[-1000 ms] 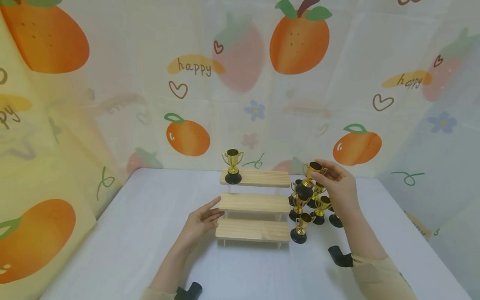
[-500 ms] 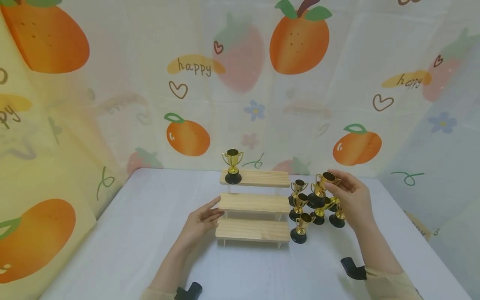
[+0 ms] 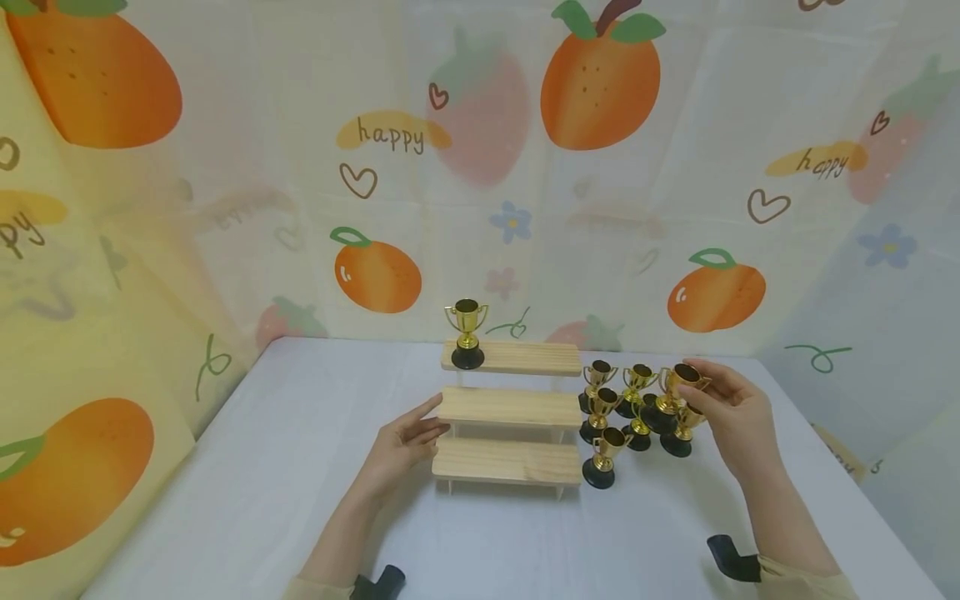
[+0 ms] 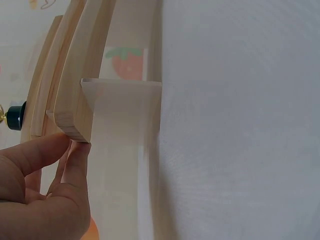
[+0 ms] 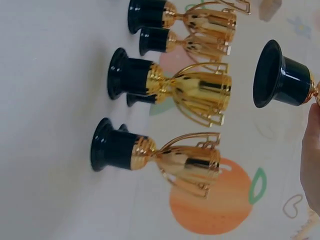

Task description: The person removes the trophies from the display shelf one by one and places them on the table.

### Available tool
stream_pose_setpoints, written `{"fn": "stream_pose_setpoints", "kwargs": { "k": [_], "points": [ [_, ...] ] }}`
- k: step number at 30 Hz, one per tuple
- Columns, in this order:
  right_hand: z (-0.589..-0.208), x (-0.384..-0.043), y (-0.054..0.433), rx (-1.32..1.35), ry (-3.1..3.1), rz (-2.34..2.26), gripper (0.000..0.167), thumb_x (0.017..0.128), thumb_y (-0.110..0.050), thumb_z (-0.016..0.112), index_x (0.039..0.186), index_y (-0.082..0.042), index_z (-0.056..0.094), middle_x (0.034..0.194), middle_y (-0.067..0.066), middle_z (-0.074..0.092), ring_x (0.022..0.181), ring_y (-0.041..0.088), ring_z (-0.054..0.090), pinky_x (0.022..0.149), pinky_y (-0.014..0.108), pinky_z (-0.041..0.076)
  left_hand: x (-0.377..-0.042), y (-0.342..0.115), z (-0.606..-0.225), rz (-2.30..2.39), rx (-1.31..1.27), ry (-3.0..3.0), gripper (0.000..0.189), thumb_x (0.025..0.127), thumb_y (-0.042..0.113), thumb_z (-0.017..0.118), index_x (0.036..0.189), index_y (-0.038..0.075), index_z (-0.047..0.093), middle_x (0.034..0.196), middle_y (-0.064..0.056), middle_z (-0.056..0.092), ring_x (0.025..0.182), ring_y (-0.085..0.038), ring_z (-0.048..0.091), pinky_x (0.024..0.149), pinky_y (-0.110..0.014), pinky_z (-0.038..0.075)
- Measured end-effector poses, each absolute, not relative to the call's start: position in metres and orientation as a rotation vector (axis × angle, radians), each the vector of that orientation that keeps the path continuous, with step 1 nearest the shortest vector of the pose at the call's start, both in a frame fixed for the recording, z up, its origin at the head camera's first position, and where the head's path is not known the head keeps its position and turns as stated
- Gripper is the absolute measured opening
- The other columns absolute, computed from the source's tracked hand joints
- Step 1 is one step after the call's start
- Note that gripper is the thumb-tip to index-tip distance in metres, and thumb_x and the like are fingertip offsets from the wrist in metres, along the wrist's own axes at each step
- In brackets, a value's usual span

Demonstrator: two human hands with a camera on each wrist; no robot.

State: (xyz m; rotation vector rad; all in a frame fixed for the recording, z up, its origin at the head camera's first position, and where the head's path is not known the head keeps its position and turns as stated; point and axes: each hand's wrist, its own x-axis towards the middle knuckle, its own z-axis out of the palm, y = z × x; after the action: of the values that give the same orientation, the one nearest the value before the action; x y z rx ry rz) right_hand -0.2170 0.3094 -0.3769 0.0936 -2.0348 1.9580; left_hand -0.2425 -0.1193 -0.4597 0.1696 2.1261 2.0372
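My right hand (image 3: 738, 417) pinches a small gold trophy cup (image 3: 666, 396) with a black base near its rim, thumb and fingers on either side. In the right wrist view the held trophy's black base (image 5: 282, 75) hangs apart from the standing cups. My left hand (image 3: 405, 442) holds the left end of a three-tier wooden display stand (image 3: 506, 461). Its fingertips (image 4: 77, 147) meet the end of the lowest board (image 4: 72, 112) in the left wrist view. Another gold trophy (image 3: 467, 333) stands upright at the left of the top tier.
Several matching trophies (image 3: 602, 458) stand upright on the white table (image 3: 300, 467) just right of the stand. A cloth printed with fruit (image 3: 600, 217) hangs behind the table. Black wrist mounts (image 3: 735, 560) stick out from both forearms.
My right hand has carried its trophy right and toward me, from beside the top tier to over the right side of the trophy group. The left hand stays on the stand.
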Motion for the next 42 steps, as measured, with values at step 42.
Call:
{"fn": "stream_pose_setpoints", "kwargs": {
  "k": [42],
  "points": [
    [-0.432, -0.203, 0.325, 0.229, -2.226, 2.077, 0.032, 0.092, 0.002, 0.062, 0.12, -0.013, 0.066, 0.107, -0.014, 0.062, 0.089, -0.002, 0.062, 0.08, 0.014, 0.056, -0.243, -0.118, -0.461, 2.051, 0.164, 2.126, 0.07, 0.089, -0.011, 0.055, 0.147, 0.027, 0.047, 0.138, -0.021, 0.056, 0.133, -0.034, 0.055, 0.092, -0.016, 0.055]
  ]
}}
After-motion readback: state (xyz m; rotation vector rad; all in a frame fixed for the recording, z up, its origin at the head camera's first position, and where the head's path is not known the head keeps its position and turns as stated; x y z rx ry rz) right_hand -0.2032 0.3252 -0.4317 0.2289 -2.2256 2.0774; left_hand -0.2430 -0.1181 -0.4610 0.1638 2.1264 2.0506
